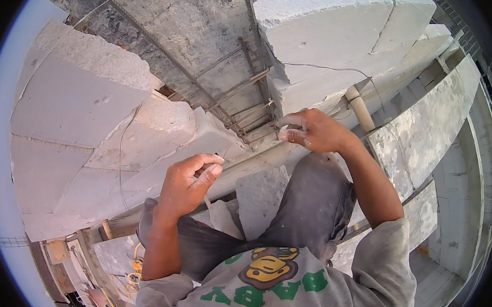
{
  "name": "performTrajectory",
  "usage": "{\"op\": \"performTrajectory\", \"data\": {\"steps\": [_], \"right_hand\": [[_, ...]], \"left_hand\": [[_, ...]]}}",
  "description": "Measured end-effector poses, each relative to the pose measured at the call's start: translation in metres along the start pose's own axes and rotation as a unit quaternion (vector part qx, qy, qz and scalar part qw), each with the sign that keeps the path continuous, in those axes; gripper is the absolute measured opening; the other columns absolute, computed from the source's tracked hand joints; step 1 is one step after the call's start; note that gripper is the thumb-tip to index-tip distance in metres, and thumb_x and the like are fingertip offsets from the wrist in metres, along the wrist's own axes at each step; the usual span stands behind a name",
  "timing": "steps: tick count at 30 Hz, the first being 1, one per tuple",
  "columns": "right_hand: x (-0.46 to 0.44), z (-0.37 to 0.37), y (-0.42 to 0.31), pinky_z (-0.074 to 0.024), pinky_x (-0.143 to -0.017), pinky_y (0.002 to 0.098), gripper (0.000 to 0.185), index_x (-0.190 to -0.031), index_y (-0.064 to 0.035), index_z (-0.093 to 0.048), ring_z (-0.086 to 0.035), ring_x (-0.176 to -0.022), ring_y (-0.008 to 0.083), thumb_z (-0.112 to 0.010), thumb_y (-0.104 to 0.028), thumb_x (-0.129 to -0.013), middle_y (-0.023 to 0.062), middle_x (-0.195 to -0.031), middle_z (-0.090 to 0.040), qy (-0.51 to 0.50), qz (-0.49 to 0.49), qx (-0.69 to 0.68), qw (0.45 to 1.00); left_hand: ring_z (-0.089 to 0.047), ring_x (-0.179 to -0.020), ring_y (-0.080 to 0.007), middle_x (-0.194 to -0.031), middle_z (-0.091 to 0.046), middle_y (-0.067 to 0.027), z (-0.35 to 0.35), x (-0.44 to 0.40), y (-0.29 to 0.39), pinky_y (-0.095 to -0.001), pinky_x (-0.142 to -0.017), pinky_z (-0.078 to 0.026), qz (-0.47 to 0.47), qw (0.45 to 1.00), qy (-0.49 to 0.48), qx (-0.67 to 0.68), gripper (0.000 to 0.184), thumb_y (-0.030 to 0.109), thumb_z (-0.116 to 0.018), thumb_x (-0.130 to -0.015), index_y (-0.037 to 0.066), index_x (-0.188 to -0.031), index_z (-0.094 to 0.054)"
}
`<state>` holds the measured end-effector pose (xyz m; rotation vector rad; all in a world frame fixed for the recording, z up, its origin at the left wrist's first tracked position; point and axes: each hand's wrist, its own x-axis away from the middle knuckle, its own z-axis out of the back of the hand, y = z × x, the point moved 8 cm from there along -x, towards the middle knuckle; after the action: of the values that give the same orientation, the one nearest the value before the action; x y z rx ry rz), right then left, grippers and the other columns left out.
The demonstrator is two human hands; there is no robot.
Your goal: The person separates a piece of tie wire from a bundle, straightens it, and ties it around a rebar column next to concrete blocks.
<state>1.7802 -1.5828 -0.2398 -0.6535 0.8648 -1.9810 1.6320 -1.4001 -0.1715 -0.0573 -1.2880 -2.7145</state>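
My left hand (pixel 191 178) is raised over my lap near the left block wall (pixel 80 104). Its thumb and forefinger are pinched close; something small and dark shows at the fingertips, too small to name. White dust coats the fingers of my right hand (pixel 309 130), which are curled together beside the rebar cage (pixel 248 111), near the right block wall (pixel 332 35). Whether they hold a thin wire cannot be made out. Steel bars and ties run up the gap between the two walls, in front of a grey stained panel (pixel 181 14).
A pipe (pixel 360 109) sticks out below the right wall. Grey boards (pixel 428 119) lie at the right. Broken block pieces (pixel 260 199) sit between my legs. A yellow cord (pixel 136 270) is at the lower left. Thin wires hang over both walls.
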Motion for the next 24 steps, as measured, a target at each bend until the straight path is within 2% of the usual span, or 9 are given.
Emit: {"op": "performTrajectory", "data": {"steps": [5, 10, 11, 13, 14, 16, 19, 21, 24], "right_hand": [[-0.021, -0.028, 0.036, -0.0466, -0.083, 0.042, 0.045, -0.114, -0.0033, -0.061, -0.061, -0.095, 0.0382, -0.059, -0.04, -0.088, 0.0239, -0.1, -0.064, -0.066, 0.009, 0.013, 0.998], [-0.054, -0.067, 0.043, -0.0453, -0.085, 0.0433, 0.044, -0.116, -0.0047, -0.06, -0.059, -0.098, 0.0386, -0.058, -0.038, -0.088, 0.0244, -0.102, -0.063, -0.201, 0.03, 0.027, 0.979], [-0.058, -0.073, 0.045, -0.0455, -0.082, 0.0463, 0.041, -0.1, -0.0045, -0.066, -0.06, -0.095, 0.0392, -0.057, -0.041, -0.084, 0.0238, -0.096, -0.064, -0.202, 0.036, 0.002, 0.979], [-0.068, -0.097, 0.055, -0.0467, -0.077, 0.0453, 0.04, -0.092, -0.0042, -0.068, -0.062, -0.088, 0.0373, -0.059, -0.042, -0.083, 0.021, -0.089, -0.066, -0.204, 0.067, 0.021, 0.976], [-0.068, -0.11, 0.061, -0.0479, -0.075, 0.0443, 0.04, -0.09, -0.0022, -0.069, -0.064, -0.086, 0.0343, -0.061, -0.041, -0.082, 0.0202, -0.088, -0.067, -0.244, 0.027, 0.004, 0.969], [-0.066, -0.139, 0.077, -0.0467, -0.078, 0.0455, 0.037, -0.098, -0.0016, -0.064, -0.061, -0.093, 0.0377, -0.059, -0.036, -0.085, 0.0221, -0.096, -0.065, -0.309, -0.041, 0.035, 0.949], [-0.037, -0.113, 0.04, -0.0491, -0.08, 0.0446, 0.034, -0.096, -0.002, -0.066, -0.063, -0.095, 0.0353, -0.059, -0.034, -0.085, 0.0186, -0.095, -0.066, -0.26, -0.022, 0.178, 0.949], [-0.012, -0.101, 0.012, -0.0504, -0.081, 0.0444, 0.031, -0.095, -0.0024, -0.067, -0.064, -0.096, 0.0339, -0.059, -0.031, -0.085, 0.0166, -0.096, -0.067, -0.264, -0.058, 0.177, 0.946], [0.043, -0.1, -0.024, -0.0523, -0.077, 0.0441, 0.024, -0.092, -0.0044, -0.069, -0.066, -0.094, 0.0314, -0.063, -0.025, -0.08, 0.0141, -0.093, -0.069, -0.23, -0.142, 0.13, 0.954]], "left_hand": [[-0.066, -0.082, -0.0313, -0.091, -0.068, -0.014, -0.04, -0.016, -0.03, -0.0362, -0.072, -0.05, -0.002, 0.994, -0.035, -0.101, 0.025, 0.026, -0.059, -0.088, 0.006, -0.101, -0.066], [-0.065, -0.086, -0.0321, -0.093, -0.068, -0.0135, -0.075, -0.035, -0.054, -0.039, -0.075, -0.05, 0.024, 0.988, -0.103, -0.11, 0.028, 0.031, -0.058, -0.089, 0.008, -0.104, -0.065], [-0.065, -0.088, -0.0323, -0.094, -0.068, -0.0137, -0.084, -0.035, -0.06, -0.0395, -0.076, -0.049, 0.037, 0.984, -0.123, -0.125, 0.03, 0.034, -0.057, -0.089, 0.009, -0.105, -0.065], [-0.064, -0.092, -0.0327, -0.097, -0.067, -0.0144, -0.102, -0.033, -0.069, -0.04, -0.079, -0.049, 0.046, 0.977, -0.162, -0.129, 0.034, 0.039, -0.056, -0.089, 0.011, -0.107, -0.065], [-0.064, -0.094, -0.033, -0.099, -0.067, -0.0148, -0.112, -0.029, -0.079, -0.04, -0.08, -0.049, 0.052, 0.976, -0.18, -0.114, 0.036, 0.042, -0.056, -0.089, 0.012, -0.107, -0.064], [-0.063, -0.096, -0.0331, -0.102, -0.067, -0.0162, -0.136, -0.016, -0.117, -0.0395, -0.082, -0.049, 0.119, 0.963, -0.239, -0.046, 0.039, 0.044, -0.056, -0.089, 0.012, -0.109, -0.064], [-0.064, -0.096, -0.0334, -0.1, -0.067, -0.0161, -0.128, 0.028, -0.145, -0.0409, -0.083, -0.049, 0.173, 0.933, -0.285, -0.132, 0.038, 0.043, -0.054, -0.089, 0.011, -0.109, -0.064], [-0.065, -0.094, -0.0334, -0.099, -0.067, -0.0163, -0.11, 0.07, -0.152, -0.0402, -0.081, -0.05, 0.167, 0.901, -0.323, -0.235, 0.04, 0.042, -0.054, -0.088, 0.011, -0.111, -0.064], [-0.062, -0.099, -0.0358, -0.098, -0.065, -0.0194, -0.085, 0.113, -0.085, -0.0452, -0.084, -0.048, 0.138, 0.873, -0.38, -0.272, 0.034, 0.04, -0.053, -0.088, 0.01, -0.1, -0.065]]}}
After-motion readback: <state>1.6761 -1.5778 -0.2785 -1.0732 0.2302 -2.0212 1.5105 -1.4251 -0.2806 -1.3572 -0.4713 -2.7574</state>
